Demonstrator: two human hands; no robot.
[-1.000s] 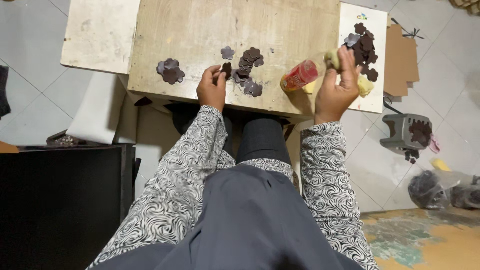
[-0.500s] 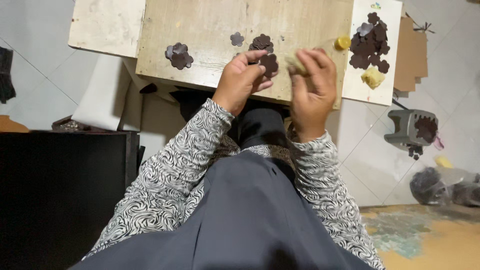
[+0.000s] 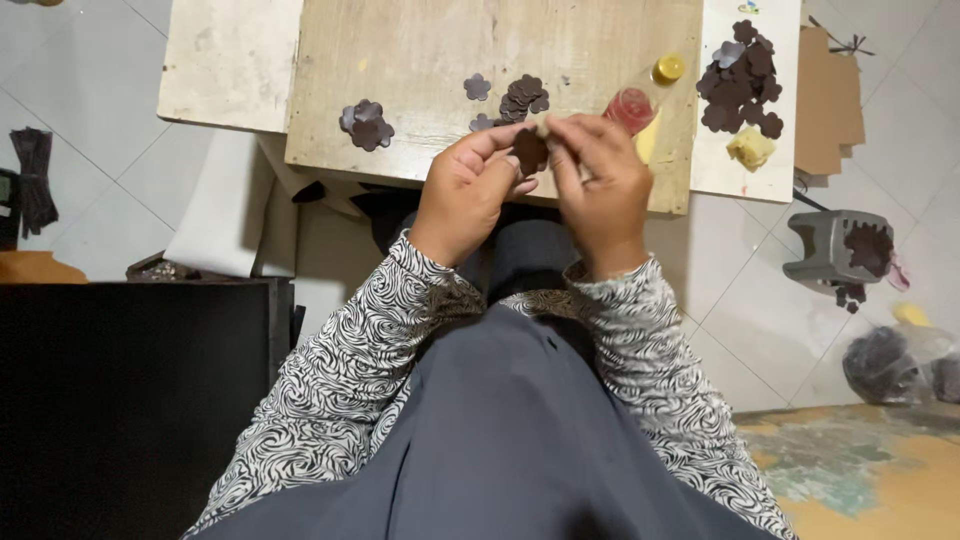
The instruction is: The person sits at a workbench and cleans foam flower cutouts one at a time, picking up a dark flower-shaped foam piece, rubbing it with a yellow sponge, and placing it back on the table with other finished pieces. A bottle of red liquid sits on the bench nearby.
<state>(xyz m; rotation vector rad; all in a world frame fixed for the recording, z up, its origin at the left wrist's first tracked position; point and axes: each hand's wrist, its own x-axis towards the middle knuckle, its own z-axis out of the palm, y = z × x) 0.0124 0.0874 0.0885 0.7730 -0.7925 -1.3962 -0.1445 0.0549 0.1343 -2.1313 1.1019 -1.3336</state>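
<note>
My left hand (image 3: 468, 190) and my right hand (image 3: 600, 182) meet over the near edge of a worn wooden board (image 3: 420, 60). Between their fingertips they pinch one dark brown flower-shaped cutout (image 3: 529, 151). Just beyond it on the board lies a small pile of the same cutouts (image 3: 524, 96), with a single one (image 3: 477, 87) to its left and another small pile (image 3: 367, 124) further left. A clear bottle with red contents and a yellow cap (image 3: 645, 92) lies tilted on the board beside my right hand.
A white board (image 3: 745, 175) at the right carries a heap of dark cutouts (image 3: 742, 74) and a yellow sponge piece (image 3: 751, 149). A grey block (image 3: 830, 250), brown cardboard (image 3: 832, 90) and plastic bags (image 3: 905, 360) lie on the tiled floor. A black box (image 3: 130, 400) stands at my left.
My right hand left the bottle, which now lies on the board. Both hands came together at the board's near edge and hold one cutout between them.
</note>
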